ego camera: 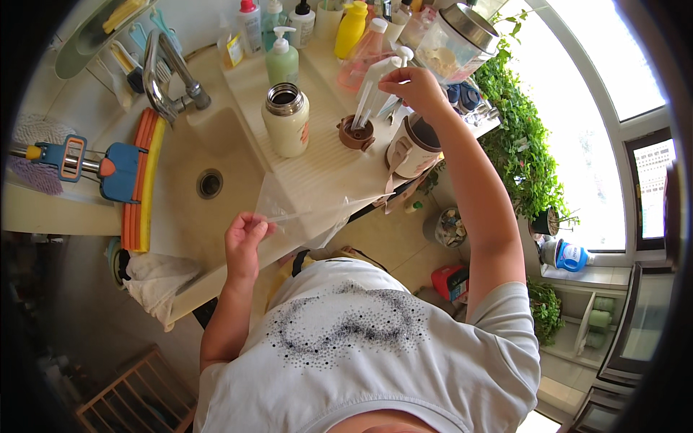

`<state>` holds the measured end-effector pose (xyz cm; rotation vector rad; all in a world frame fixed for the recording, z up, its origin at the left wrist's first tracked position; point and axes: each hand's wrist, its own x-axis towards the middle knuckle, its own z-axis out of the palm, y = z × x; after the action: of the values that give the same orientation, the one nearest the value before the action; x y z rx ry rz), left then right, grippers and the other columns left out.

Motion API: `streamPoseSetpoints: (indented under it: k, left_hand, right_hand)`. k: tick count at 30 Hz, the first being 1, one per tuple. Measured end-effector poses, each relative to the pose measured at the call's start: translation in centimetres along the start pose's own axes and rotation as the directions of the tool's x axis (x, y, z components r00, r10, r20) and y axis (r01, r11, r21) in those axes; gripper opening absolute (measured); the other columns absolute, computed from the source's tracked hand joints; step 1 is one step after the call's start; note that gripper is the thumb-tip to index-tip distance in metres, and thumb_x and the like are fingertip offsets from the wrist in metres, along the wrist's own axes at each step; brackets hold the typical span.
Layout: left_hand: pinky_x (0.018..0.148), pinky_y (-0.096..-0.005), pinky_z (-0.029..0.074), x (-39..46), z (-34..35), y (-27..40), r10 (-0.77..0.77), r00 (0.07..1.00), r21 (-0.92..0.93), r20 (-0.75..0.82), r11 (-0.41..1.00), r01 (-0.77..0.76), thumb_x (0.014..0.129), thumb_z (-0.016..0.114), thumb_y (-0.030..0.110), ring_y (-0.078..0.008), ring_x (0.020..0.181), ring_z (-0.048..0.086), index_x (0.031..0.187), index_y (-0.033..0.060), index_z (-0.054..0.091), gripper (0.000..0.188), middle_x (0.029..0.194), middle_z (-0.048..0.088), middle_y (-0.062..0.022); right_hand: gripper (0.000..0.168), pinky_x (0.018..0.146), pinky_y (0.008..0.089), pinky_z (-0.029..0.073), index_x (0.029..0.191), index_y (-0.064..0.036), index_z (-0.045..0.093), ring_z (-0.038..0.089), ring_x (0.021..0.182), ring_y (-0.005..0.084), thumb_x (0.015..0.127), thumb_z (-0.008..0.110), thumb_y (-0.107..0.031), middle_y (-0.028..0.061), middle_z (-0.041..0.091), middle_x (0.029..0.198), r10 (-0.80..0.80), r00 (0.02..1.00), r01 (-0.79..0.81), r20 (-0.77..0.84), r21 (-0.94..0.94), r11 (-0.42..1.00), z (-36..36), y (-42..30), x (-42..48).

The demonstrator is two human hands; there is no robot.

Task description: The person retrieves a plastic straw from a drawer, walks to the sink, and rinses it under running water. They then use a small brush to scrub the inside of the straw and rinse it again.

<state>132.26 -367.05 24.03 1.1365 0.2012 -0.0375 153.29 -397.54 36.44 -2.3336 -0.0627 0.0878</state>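
My left hand (248,243) pinches the edge of a clear plastic bag (303,216), which spreads over the front of the counter. My right hand (417,89) is raised above the drainboard with thumb and fingertips together; whether something thin is between them I cannot tell. Below its fingertips, translucent straw-like tubes (364,105) stand in a brown cup lid (356,134). To the left is an uncovered cream insulated bottle (287,122) with a steel rim. A white and brown cup sleeve (414,149) with a strap stands under my right forearm.
Left is a sink basin (216,146) with a chrome faucet (162,76) and a sponge mop (135,178). Behind are a green pump bottle (281,59), a yellow bottle (351,30) and a lidded clear container (455,48). Leafy plants (520,140) line the window; a bin (446,227) stands on the floor.
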Motion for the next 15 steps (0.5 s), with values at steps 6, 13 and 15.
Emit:
streamPoseSetpoints:
  k: [6,13,15]
  left_hand:
    - [0.074,-0.0276,0.046,0.17,-0.01,0.43,-0.003,1.0,-0.02,0.009,1.0,0.003,0.079,0.055,0.003,-0.0135,0.074,0.057,0.086,0.0041,0.053,0.008,0.08,0.057,-0.0026]
    - [0.073,-0.0268,0.046,0.68,0.0,0.61,0.013,0.999,-0.001,0.039,1.0,-0.013,0.079,0.054,0.002,-0.0125,0.073,0.056,0.088,0.0048,0.052,0.009,0.08,0.055,-0.0016]
    - [0.072,-0.0266,0.045,0.82,0.06,0.69,0.016,0.999,-0.002,0.04,1.0,-0.015,0.079,0.054,0.002,-0.0123,0.073,0.055,0.088,0.0049,0.052,0.009,0.08,0.055,-0.0015]
  right_hand:
    - [0.019,0.047,0.0212,0.036,0.078,-0.008,0.066,0.04,0.05,0.0053,0.07,0.071,-0.024,-0.0041,0.05,0.06,-0.068,0.997,0.067,-0.028,-0.039,0.997,0.34,0.72,0.34]
    - [0.019,0.046,0.0212,0.035,0.076,-0.008,0.066,0.039,0.049,0.0051,0.069,0.072,-0.024,-0.0043,0.049,0.06,-0.032,0.999,0.032,-0.023,0.007,0.999,0.03,0.71,0.4]
    - [0.018,0.046,0.021,0.035,0.077,-0.007,0.065,0.039,0.049,0.005,0.07,0.072,-0.023,-0.0043,0.049,0.06,-0.021,1.0,0.022,-0.019,0.012,1.0,-0.09,0.64,0.36]
